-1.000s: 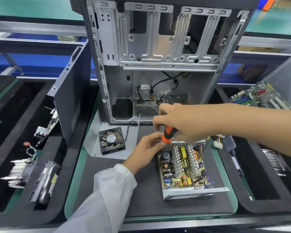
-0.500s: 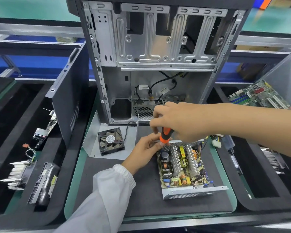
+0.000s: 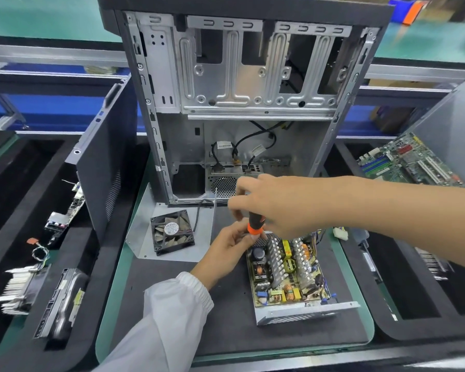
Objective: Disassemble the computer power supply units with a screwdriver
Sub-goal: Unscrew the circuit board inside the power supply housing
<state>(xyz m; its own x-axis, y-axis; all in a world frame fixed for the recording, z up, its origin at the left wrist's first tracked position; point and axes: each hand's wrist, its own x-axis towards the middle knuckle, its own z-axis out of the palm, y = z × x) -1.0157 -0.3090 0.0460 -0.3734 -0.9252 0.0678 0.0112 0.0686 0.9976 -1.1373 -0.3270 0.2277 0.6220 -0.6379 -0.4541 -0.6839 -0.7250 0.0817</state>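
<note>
An opened power supply unit point(image 3: 287, 275) lies on the black mat in front of me, its circuit board with heatsinks, coils and capacitors exposed. My right hand point(image 3: 274, 205) grips a screwdriver point(image 3: 255, 224) with a black and orange handle, held upright over the unit's far left corner. My left hand point(image 3: 226, 253), in a white sleeve, pinches the lower end of the screwdriver near that corner; the tip is hidden by the fingers. A removed fan point(image 3: 171, 232) on a metal cover plate point(image 3: 142, 232) lies to the left.
An empty computer case point(image 3: 242, 103) stands upright behind the mat. A dark side panel point(image 3: 102, 167) leans at the left. Black foam trays hold a heatsink point(image 3: 19, 288) and a drive point(image 3: 59, 304) at left, and a green motherboard point(image 3: 406, 162) at right.
The hands have barely moved: the right hand's fingers have shifted slightly on the screwdriver handle over the same corner. The power supply unit stays in place.
</note>
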